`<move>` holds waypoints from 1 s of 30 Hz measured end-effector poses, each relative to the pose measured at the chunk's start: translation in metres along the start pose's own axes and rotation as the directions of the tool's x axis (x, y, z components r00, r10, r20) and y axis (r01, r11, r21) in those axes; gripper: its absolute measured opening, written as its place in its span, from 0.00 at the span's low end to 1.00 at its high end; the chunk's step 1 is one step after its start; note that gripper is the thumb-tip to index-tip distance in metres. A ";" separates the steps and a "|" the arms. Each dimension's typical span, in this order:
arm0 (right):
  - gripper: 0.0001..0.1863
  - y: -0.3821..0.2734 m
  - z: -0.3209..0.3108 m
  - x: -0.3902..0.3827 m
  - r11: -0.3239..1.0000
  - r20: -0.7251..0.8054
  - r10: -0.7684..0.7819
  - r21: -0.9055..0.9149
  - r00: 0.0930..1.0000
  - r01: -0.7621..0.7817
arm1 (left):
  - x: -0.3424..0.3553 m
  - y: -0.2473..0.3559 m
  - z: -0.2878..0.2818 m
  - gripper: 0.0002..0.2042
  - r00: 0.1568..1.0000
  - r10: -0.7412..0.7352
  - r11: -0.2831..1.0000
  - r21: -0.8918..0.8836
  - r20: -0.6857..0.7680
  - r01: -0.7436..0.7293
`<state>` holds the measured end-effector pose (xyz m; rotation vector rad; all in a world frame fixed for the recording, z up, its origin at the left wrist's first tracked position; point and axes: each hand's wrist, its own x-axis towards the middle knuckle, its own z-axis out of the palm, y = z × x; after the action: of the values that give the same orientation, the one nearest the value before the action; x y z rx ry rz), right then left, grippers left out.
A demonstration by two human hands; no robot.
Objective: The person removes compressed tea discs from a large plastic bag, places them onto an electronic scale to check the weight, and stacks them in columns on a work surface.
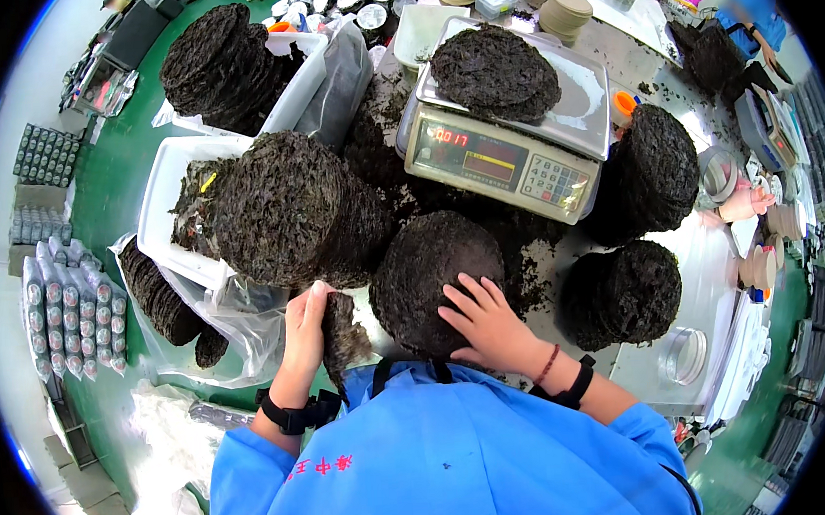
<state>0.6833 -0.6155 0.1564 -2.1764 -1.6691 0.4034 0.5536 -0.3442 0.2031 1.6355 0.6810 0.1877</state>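
My left hand (308, 319) is closed, fingers pressed together, on a ragged piece of dark dried seaweed (347, 333) that hangs beside it. Its fingertips are at the lower edge of a large stack of round seaweed cakes (292, 213), which lies tilted over a white tub (157, 219). Spread fingers of my right hand (494, 326) lie flat on top of another round seaweed stack (425, 271) right in front of me. Beyond it stands a digital scale (496, 163) with a lit display, and a seaweed cake (496, 73) rests on its pan.
Two more seaweed stacks (648, 172) (621, 294) stand right of the scale. Another stack (222, 71) leans in a far-left white tub (302, 75). Clear plastic bags (247, 334) hang at the left table edge. A co-worker's blue sleeve (752, 12) shows at far right.
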 end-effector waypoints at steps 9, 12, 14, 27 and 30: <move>0.12 0.008 -0.046 0.004 0.502 0.003 0.660 0.742 0.751 -0.444 | -0.022 -0.006 0.024 0.07 0.905 0.208 0.740 0.545 0.371 -0.393; 0.13 0.034 -0.053 -0.004 0.591 -0.387 0.726 0.773 0.568 -0.230 | -0.023 -0.003 0.038 0.18 0.776 0.225 0.481 0.626 0.589 -0.614; 0.17 0.041 -0.062 0.000 0.690 -0.634 0.666 0.724 0.393 -0.001 | -0.022 -0.003 0.046 0.23 0.711 0.129 0.372 0.631 0.691 -0.681; 0.21 0.003 -0.062 -0.007 0.962 -0.478 0.258 0.210 0.840 -0.175 | -0.011 -0.028 0.053 0.20 0.598 0.230 0.173 0.573 0.768 -0.801; 0.34 -0.011 -0.025 -0.001 1.000 -0.260 0.011 0.029 0.966 -0.004 | -0.014 -0.030 0.051 0.15 0.729 0.284 0.343 0.644 0.623 -0.683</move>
<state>0.6846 -0.6165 0.1841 -2.1109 -1.5030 0.1338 0.5576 -0.3939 0.1684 2.7532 -0.2014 -0.0973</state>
